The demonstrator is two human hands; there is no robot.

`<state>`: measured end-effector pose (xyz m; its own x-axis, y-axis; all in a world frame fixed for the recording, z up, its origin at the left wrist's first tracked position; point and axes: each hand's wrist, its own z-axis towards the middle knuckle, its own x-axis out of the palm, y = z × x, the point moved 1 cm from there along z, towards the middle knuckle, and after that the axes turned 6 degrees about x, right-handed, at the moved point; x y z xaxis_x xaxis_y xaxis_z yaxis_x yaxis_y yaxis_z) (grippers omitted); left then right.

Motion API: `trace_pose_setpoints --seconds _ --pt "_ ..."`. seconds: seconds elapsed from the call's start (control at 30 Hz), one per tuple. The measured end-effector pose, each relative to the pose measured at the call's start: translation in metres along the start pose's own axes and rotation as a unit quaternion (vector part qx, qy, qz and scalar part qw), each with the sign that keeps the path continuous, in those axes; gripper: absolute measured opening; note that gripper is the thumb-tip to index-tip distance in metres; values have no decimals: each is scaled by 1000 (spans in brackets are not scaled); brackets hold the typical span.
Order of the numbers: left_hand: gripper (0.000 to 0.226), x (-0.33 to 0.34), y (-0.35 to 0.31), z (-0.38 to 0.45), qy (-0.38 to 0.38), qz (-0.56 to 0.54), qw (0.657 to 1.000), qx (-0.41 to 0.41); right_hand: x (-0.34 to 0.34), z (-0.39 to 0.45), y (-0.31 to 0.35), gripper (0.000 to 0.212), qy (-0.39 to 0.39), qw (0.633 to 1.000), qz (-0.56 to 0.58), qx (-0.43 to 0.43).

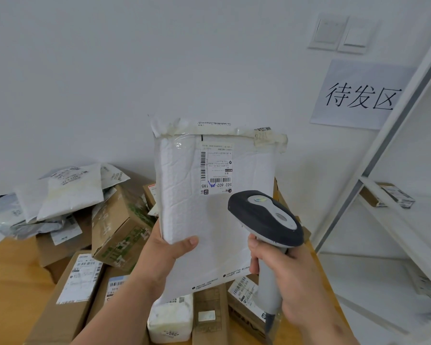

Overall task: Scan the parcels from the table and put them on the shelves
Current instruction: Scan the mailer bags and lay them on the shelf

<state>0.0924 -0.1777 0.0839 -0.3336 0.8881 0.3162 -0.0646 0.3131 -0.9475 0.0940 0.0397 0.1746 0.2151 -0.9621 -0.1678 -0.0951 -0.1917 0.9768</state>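
Observation:
My left hand [167,252] holds a white padded mailer [184,195] upright above the table, thumb across its lower front. Its shipping label [215,170] with barcodes faces me, upside down. My right hand [291,277] grips the grey handle of a barcode scanner [266,217], whose dark head sits just right of and below the label, pointing toward it. White shelves [393,220] stand at the right, with one labelled cardboard parcel [386,195] lying on a shelf board.
The wooden table [10,282] below carries a heap of cardboard boxes [120,227], white and grey poly bags [65,192] and a small white parcel [171,317]. A paper sign [358,95] and wall switches [341,33] hang on the white wall.

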Motion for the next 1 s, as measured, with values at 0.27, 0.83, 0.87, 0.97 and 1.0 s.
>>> trace_pose_setpoints --seconds 0.27,0.83,0.87,0.97,1.0 --pt "83 21 15 -7 13 7 1000 -16 -26 0 -14 16 -19 999 -30 26" --pt "101 108 87 -40 256 -54 929 -261 -148 -78 -101 10 -318 932 7 173" --pt "102 115 92 -46 274 -55 923 -264 -155 -88 -106 10 -326 927 19 185" --pt "91 143 102 -65 320 -44 907 -271 -177 -117 -118 15 -356 914 59 188" --pt "91 154 104 -72 335 -39 901 -271 -186 -126 -121 13 -371 908 77 180"
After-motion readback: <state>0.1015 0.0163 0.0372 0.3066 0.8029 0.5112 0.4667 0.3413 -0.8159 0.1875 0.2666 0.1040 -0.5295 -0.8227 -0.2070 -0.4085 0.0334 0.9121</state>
